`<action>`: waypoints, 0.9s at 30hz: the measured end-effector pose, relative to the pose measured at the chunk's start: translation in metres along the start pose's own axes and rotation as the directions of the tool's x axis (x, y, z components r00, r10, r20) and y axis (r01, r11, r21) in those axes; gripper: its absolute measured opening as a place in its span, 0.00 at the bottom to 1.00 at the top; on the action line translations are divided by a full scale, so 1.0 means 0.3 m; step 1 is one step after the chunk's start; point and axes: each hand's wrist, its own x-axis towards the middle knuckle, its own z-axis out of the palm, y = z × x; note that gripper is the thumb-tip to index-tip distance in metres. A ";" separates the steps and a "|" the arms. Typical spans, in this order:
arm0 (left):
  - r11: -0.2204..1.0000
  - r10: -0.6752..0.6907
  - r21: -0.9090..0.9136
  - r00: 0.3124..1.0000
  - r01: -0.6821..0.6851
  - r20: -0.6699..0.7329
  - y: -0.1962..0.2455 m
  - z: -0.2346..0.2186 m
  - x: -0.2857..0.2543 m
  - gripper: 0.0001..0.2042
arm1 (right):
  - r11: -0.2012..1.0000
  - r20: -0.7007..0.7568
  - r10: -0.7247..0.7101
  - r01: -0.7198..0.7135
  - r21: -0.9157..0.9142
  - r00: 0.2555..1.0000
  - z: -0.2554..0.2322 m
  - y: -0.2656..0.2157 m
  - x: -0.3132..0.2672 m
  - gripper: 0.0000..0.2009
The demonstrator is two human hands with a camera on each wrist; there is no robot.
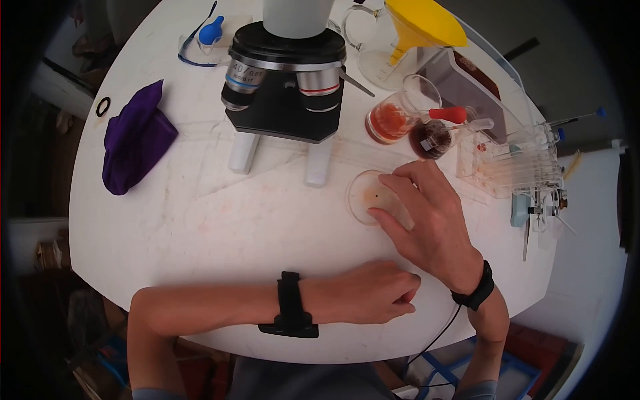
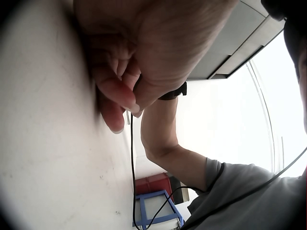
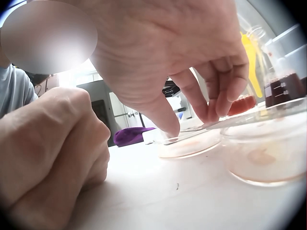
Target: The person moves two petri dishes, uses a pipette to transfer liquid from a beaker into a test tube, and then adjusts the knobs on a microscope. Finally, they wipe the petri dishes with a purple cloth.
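My right hand (image 1: 433,213) grips a clear round petri dish (image 1: 362,197), thumb on the near side and fingertips on the far side. A pale orange smear and a small dark dot show in the dish. In the right wrist view, the thumb and fingers sit at the rim of a shallow dish (image 3: 192,149), and a second dish (image 3: 263,165) stands beside it, a clear edge slanting above them. The palm hides part of the dish from above. My left hand (image 1: 367,293) rests on the table, fingers loosely curled, holding nothing.
A microscope (image 1: 287,80) stands at the back. Behind my right hand are beakers with red liquid (image 1: 387,123) and dark liquid (image 1: 430,139), a red-bulbed dropper (image 1: 448,115) and a test-tube rack (image 1: 483,167). Also present are a yellow funnel (image 1: 427,23) and purple cloth (image 1: 137,140).
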 end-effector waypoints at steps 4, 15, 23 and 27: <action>1.000 -0.003 -0.007 1.000 0.003 0.002 0.000 0.000 -0.001 0.12 | 1.000 -0.001 -0.018 0.018 0.009 1.000 0.005 0.010 -0.006 0.15; 1.000 0.005 0.013 1.000 -0.005 0.003 -0.004 0.002 0.001 0.11 | 1.000 0.025 -0.004 0.004 -0.002 1.000 -0.004 0.009 -0.009 0.17; 1.000 -0.020 0.021 0.999 0.020 0.028 0.004 -0.002 0.002 0.11 | 1.000 0.036 -0.012 0.012 -0.008 0.999 -0.008 0.008 -0.008 0.18; 1.000 -0.013 0.022 1.000 0.012 0.020 0.002 -0.001 0.002 0.11 | 1.000 0.035 -0.016 0.016 -0.006 0.999 -0.009 0.007 -0.008 0.18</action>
